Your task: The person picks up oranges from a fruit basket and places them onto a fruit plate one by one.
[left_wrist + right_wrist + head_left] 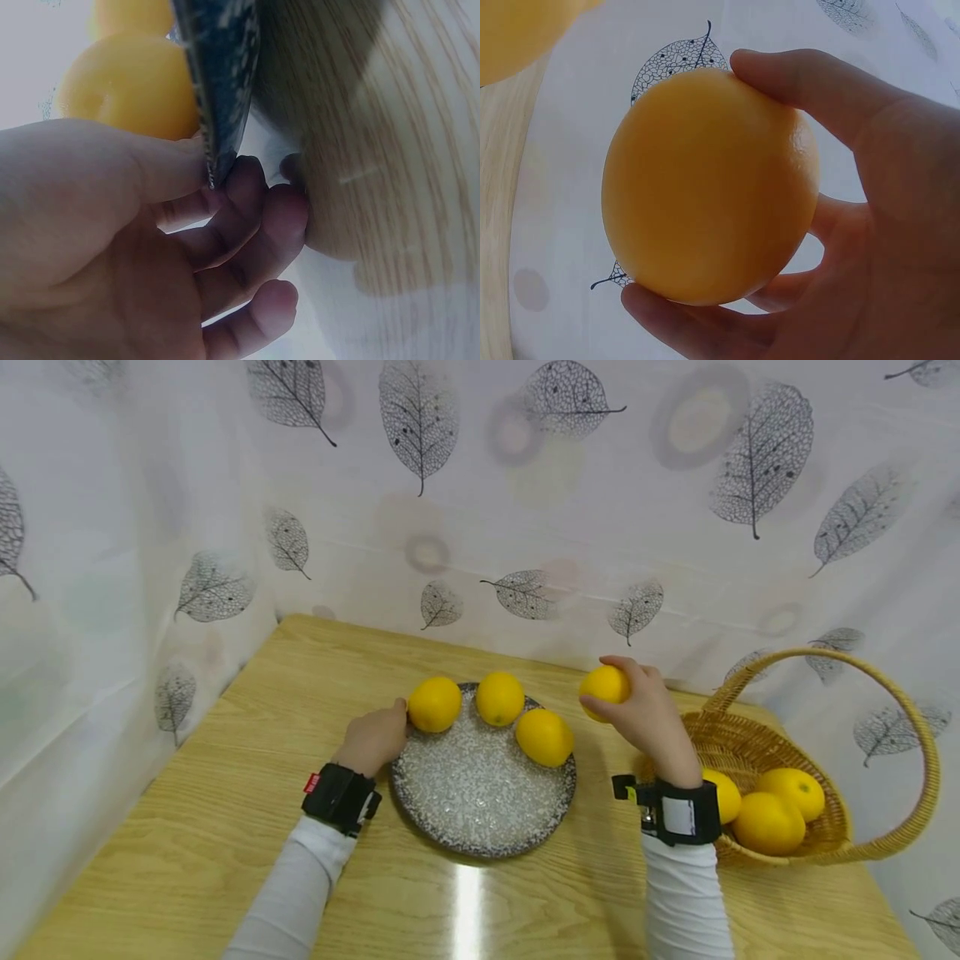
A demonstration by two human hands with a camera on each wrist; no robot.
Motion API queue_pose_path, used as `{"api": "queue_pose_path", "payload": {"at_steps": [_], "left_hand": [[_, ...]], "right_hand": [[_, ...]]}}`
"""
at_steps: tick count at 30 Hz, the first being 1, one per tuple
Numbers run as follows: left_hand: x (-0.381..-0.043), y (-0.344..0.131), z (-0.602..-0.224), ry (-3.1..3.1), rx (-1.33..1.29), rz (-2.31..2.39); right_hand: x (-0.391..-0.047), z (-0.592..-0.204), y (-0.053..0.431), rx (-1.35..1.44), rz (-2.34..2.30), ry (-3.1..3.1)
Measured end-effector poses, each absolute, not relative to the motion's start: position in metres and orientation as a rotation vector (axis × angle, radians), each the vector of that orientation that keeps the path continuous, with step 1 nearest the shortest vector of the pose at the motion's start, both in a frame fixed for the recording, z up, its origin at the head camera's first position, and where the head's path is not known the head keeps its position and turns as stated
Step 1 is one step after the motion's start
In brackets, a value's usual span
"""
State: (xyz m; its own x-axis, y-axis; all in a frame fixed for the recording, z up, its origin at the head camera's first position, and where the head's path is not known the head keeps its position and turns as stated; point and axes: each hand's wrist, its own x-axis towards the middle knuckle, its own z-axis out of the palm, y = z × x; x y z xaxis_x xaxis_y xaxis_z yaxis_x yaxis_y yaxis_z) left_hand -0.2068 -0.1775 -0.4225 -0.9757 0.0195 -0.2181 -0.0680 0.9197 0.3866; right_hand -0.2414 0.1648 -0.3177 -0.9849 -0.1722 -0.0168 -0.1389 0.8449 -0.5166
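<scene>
Premises: a screened-off tabletop corner, evidenced by leaf-print sheeting [360,539] surrounding a wood-grain table [262,727]. Wider building type cannot be determined.

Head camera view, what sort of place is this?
Probably a staged tabletop corner indoors, perhaps for recording: a wooden table beside a leaf-print backdrop, and black wrist straps on the person.

Left grip [375,737], right grip [651,717]: both bare. Left sleeve [283,893] white, long, creased near cuff; right sleeve [686,897] same, ringed with wrinkles. Left wrist strap [337,795] black, chunky, red tag [311,783] with pale lettering. Right wrist strap [701,814] black, pale rectangular patch [679,817], black tab [622,787] sticking out inboard, yellow mark [632,796] beside it.
</scene>
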Motion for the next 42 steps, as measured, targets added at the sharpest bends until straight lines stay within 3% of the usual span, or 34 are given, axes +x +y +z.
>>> {"api": "queue_pose_path", "payload": {"at_steps": [42], "left_hand": [[-0.204, -0.177, -0.419, 2.835, -0.042, 0.61]], "right_hand": [[-0.235, -0.337, 0.108, -0.398, -0.915, 2.971]]}}
